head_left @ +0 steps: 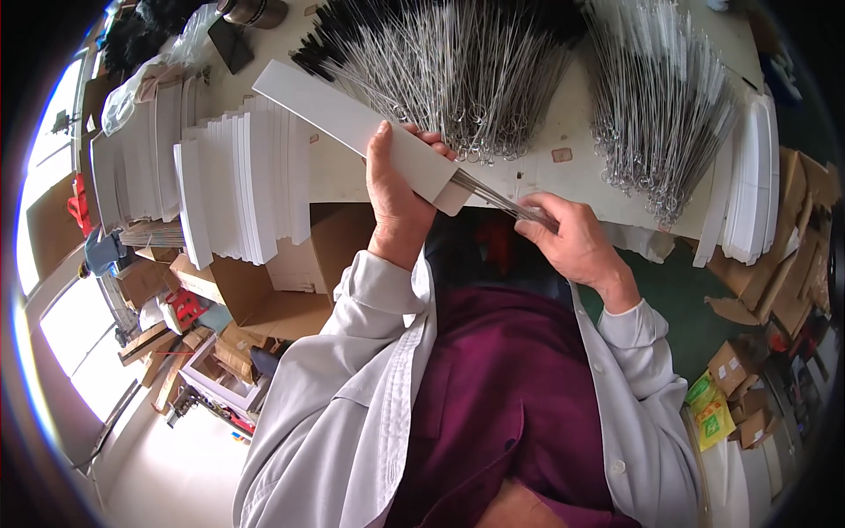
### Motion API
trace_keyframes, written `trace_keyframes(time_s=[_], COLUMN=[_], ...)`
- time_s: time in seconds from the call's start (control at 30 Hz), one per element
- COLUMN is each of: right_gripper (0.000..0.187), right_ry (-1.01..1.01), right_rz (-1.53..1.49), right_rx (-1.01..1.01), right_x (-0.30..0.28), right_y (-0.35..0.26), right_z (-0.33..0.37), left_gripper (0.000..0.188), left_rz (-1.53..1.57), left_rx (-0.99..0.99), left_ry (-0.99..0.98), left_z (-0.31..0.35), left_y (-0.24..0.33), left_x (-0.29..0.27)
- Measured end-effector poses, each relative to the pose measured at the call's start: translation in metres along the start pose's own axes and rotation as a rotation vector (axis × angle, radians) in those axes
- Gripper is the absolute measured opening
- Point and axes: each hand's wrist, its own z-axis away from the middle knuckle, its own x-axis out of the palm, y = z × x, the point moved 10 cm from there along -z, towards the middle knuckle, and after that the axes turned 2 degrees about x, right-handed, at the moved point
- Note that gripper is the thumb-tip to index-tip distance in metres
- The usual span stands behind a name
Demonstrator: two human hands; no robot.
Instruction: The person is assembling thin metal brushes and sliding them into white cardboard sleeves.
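Observation:
My left hand (396, 189) is wrapped round a long flat white box (339, 121), thumb on top, tilted with its far end up to the left. The box's near end is open, its flap hanging down. Thin wire-handled brushes (484, 192) stick out of that end, and my right hand (576, 238) pinches their wire ends; the rest of them is hidden inside the box. Beyond my hands a large pile of black-bristled wire brushes (458, 79) lies on the table, looped ends toward me. A second pile of pale-bristled wire brushes (656, 106) lies to its right.
Rows of white boxes (242, 180) stand at the table's left, and more white boxes (751, 180) at its right edge. Below the left row is an open cardboard box (277, 304). Flattened cardboard (783, 242) leans at the right. A metal flask (253, 11) stands at the back left.

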Motion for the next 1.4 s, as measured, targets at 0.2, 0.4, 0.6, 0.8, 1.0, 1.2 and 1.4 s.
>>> trace_keyframes(time_s=[0.2, 0.4, 0.6, 0.8, 1.0, 1.2, 1.4], right_gripper=[0.045, 0.044, 0.048, 0.048, 0.043, 0.037, 0.025], right_ry=[0.225, 0.309, 0.343, 0.211, 0.14, 0.419, 0.583], right_rz=[-0.368, -0.512, -0.376, -0.241, -0.102, -0.364, -0.368], right_rx=[0.009, -0.061, -0.069, -0.023, -0.183, -0.047, -0.122], right_x=[0.008, 0.012, -0.02, -0.031, -0.015, -0.04, -0.03], right_y=[-0.006, -0.002, 0.006, 0.01, -0.005, 0.023, 0.023], right_z=[0.0, -0.033, -0.018, -0.008, -0.003, 0.024, 0.049], left_gripper=[0.04, 0.044, 0.036, 0.051, 0.063, 0.054, 0.055], left_rz=[-0.066, -0.246, -0.802, -1.748, -1.989, -1.936, -1.975], left_rx=[-0.007, 0.049, -0.147, 0.823, 0.539, 0.671, 0.523], left_ry=[-0.04, -0.123, -0.298, -0.868, -1.055, -0.904, -0.802], left_z=[0.007, 0.029, 0.065, 0.141, 0.098, 0.098, 0.099], left_y=[-0.021, -0.039, -0.04, 0.008, -0.044, -0.044, -0.051], left_x=[0.016, 0.035, 0.025, 0.102, 0.08, 0.064, 0.053])
